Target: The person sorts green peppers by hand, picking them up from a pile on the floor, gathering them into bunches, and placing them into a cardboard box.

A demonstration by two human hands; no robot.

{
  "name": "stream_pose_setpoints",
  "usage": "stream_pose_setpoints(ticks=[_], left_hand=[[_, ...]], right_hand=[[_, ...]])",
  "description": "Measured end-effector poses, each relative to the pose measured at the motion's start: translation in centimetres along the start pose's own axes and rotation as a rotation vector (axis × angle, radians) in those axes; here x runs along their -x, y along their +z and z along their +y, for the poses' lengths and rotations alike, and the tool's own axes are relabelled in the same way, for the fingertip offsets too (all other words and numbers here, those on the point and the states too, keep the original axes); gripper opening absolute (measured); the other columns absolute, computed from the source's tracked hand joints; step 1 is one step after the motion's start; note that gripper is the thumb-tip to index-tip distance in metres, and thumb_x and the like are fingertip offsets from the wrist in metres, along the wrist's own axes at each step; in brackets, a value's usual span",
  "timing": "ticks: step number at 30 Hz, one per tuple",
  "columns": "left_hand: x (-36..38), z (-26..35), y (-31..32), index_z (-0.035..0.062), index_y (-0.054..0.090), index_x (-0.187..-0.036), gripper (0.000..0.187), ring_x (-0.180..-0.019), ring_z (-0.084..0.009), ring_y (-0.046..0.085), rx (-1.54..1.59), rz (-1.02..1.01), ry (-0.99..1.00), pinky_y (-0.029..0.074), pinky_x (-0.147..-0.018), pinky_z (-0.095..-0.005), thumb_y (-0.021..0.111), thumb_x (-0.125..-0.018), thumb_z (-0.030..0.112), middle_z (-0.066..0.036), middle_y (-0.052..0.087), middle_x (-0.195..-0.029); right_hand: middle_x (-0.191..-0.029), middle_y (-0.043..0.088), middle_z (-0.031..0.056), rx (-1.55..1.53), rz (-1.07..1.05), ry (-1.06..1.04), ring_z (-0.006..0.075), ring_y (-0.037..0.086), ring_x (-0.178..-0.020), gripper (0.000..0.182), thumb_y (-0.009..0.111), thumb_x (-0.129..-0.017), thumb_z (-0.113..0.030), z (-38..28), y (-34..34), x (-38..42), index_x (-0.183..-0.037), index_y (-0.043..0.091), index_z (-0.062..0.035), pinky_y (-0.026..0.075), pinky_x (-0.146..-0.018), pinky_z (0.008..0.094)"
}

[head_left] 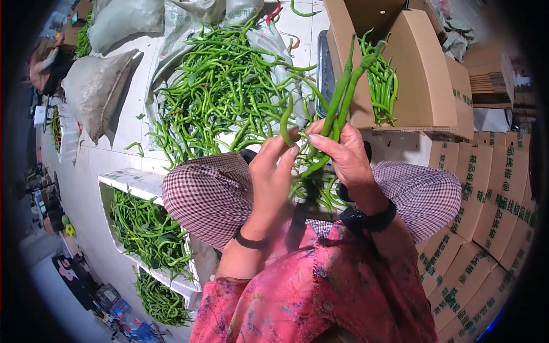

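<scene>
In my right hand (350, 158) are several long green chili peppers (343, 94), their tips pointing up and away from me. The fingers are closed round their lower part. My left hand (273, 174) is beside it, pinching a single curved green chili pepper (286, 121) between thumb and fingers. Both hands are close together above my knees. Just beyond them spreads a large heap of green chilies (223, 86) on pale plastic sacking. More loose chilies (326, 193) lie below my hands, partly hidden by them.
An open cardboard box (426, 68) at the right holds a bundle of chilies (382, 86). Flattened printed cartons (480, 194) are stacked at right. White foam boxes (137, 177) of chilies stand at left, near full sacks (100, 86). A person (43, 71) sits far left.
</scene>
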State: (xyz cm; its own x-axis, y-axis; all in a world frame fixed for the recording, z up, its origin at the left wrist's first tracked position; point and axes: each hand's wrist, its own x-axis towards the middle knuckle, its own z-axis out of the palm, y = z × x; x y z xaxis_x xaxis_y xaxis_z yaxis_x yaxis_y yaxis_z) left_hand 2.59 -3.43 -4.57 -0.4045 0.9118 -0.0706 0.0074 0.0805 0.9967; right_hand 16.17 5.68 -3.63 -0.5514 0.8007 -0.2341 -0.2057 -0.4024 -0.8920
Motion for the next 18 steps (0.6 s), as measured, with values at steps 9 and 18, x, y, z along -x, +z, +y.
stream_pose_setpoints(ticks=[9, 18], left_hand=[[0.0, 1.1, -0.1, -0.0031, 0.058, -0.121, 0.03, -0.108, -0.018, 0.059, -0.006, 0.013, -0.06, 0.044, -0.098, -0.0323, 0.06, -0.092, 0.005, -0.01, 0.063, -0.114], [-0.4, 2.4, 1.1, -0.003, 0.052, -0.129, 0.04, -0.115, -0.019, 0.055, 0.225, -0.023, -0.225, 0.042, -0.1, -0.0321, 0.062, -0.091, 0.009, -0.011, 0.059, -0.123]], right_hand=[[-0.097, 0.063, 0.0047, -0.052, 0.023, 0.058, 0.0109, 0.057, -0.09, 0.014, 0.067, -0.088, -0.008, 0.3, 0.0, 0.1, -0.1, 0.06, -0.0039, 0.044, -0.083, 0.0261], [-0.108, 0.062, 0.0053, -0.144, -0.04, 0.143, 0.0105, 0.057, -0.097, 0.031, 0.057, -0.096, -0.021, 0.8, 0.8, -1.1, -0.12, 0.053, -0.0011, 0.047, -0.085, 0.0266]])
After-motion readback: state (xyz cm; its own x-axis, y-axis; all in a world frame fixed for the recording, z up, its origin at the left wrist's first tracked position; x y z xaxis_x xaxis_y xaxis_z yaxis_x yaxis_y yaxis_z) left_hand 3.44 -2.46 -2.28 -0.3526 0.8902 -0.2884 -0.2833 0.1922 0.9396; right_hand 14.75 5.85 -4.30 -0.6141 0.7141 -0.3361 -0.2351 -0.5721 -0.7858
